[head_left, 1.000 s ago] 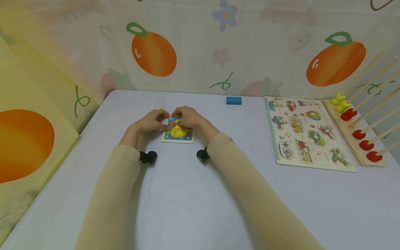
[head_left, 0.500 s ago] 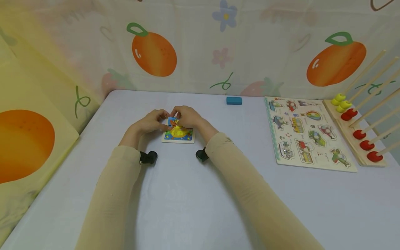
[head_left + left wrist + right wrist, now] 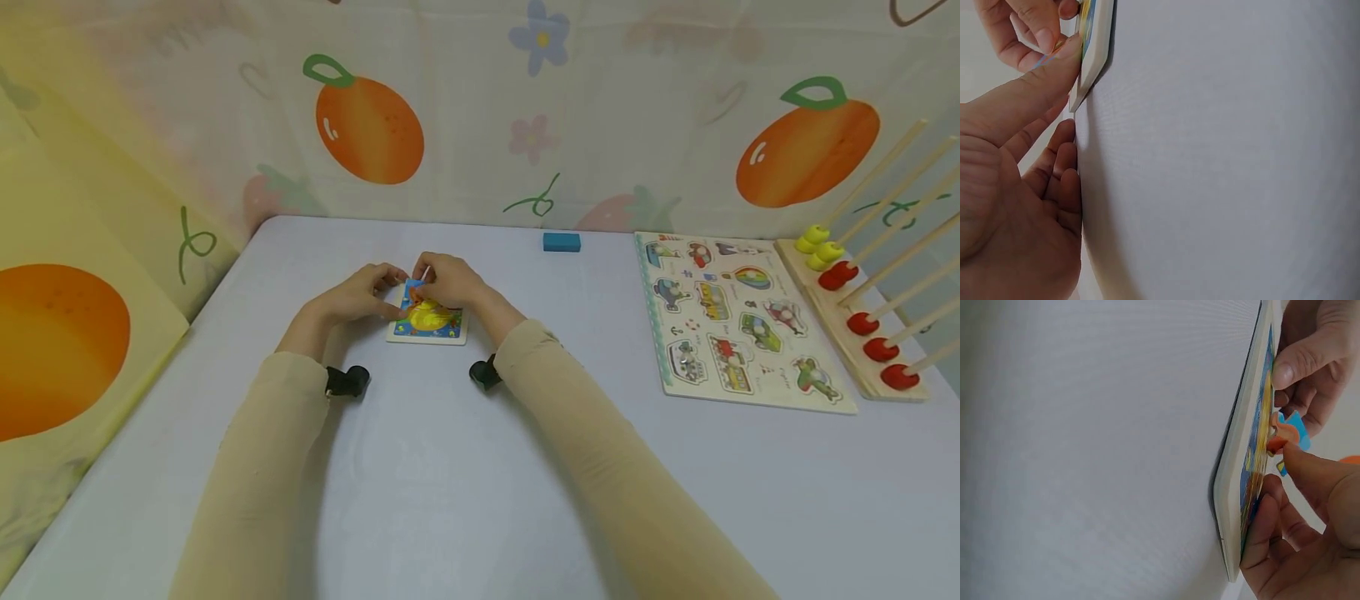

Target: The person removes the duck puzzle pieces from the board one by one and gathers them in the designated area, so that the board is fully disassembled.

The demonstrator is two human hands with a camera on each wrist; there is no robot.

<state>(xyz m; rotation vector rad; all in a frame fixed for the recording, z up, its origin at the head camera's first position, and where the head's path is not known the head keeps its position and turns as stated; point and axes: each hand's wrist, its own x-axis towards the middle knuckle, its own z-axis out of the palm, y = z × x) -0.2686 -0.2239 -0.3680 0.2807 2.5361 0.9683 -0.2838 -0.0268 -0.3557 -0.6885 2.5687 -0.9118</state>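
Note:
A small square jigsaw puzzle with a white border and a yellow picture lies flat towards the back of the table. My left hand holds its left side, the thumb on the face and the fingers curled by the far edge. My right hand is over the upper right of the puzzle. Between its thumb and fingers it pinches a blue and orange puzzle piece, which stands tilted up from the board in the right wrist view. The right hand hides the puzzle's upper right corner.
Right of the hands lies a wooden picture board with vehicle pieces. Beyond it is a peg rack with tall rods and red and yellow beads. A blue block rests near the back edge, before a fruit-printed curtain.
My left wrist has shifted slightly left and the left thumb has moved a little down the puzzle's side. The right hand has barely moved, still pinching the puzzle piece.

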